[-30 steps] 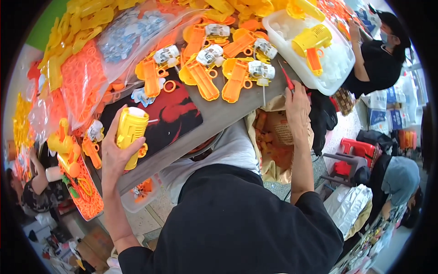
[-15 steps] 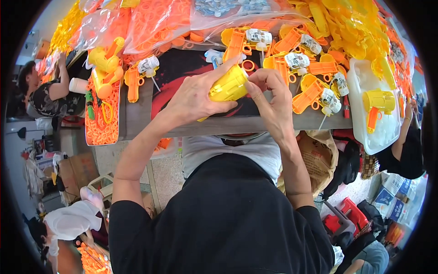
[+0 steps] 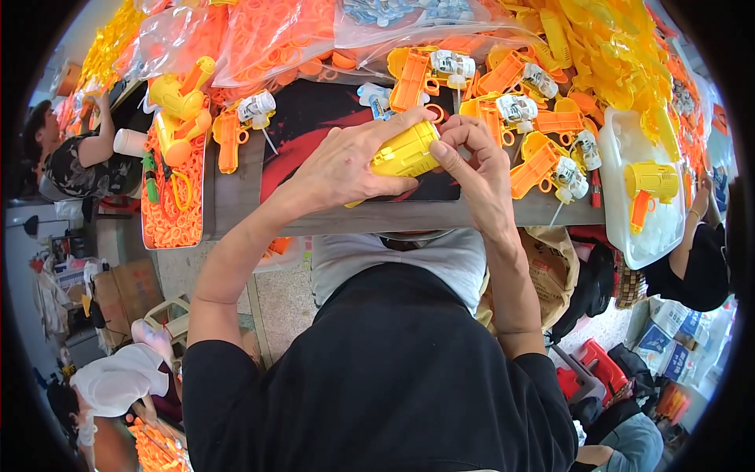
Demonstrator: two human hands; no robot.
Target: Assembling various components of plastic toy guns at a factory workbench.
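My left hand (image 3: 340,167) is closed around a yellow plastic toy gun body (image 3: 406,153), a ribbed barrel-like shell lying on its side above the black and red mat (image 3: 295,126). At the shell's right end, the thumb and bent fingers of my right hand (image 3: 481,175) are pinched together against the rim. Whether a small part is between those fingertips is hidden. Just beyond my hands lies a blue-and-white plastic piece (image 3: 376,98). Several half-built toy guns (image 3: 539,165), with orange grips, yellow shells and clear printed cylinders, lie to the right and behind.
A white tub (image 3: 621,228) at the right holds a yellow toy gun with an orange grip. On the left, a tray (image 3: 169,232) carries orange rings and yellow pieces. Bags of orange parts (image 3: 271,39) and a yellow heap (image 3: 609,55) line the back. Other people sit nearby.
Both hands and the yellow shell have shifted slightly right in the picture. The shell now lies more level, and my right fingers are still at its end.
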